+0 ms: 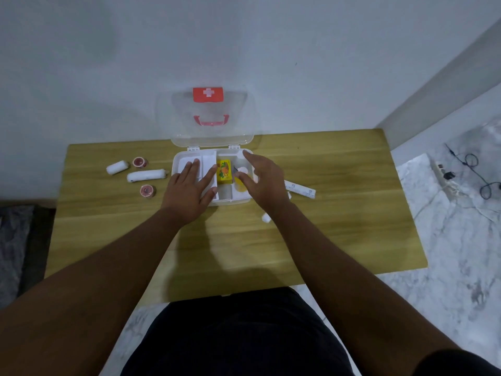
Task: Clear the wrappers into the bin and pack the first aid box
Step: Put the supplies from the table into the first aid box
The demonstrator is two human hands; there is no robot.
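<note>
Hovering both hands, fingers spread, holding nothing: left hand (189, 189) covering first aid box (233, 198) left side, right hand (264, 180) hiding right compartments; bandage rolls (146, 175), tape rolls (147, 190) lying left on tabletop (339, 213).

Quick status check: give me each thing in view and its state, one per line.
First aid box: open on the table.
Lid: upright against the wall.
Yellow packet: inside the box.
Two bandage rolls: on the table, unpacked.
Two tape rolls: on the table, unpacked.
Long wrapper: on the table.
Left hand: flat, empty.
Right hand: open above the box.
</note>
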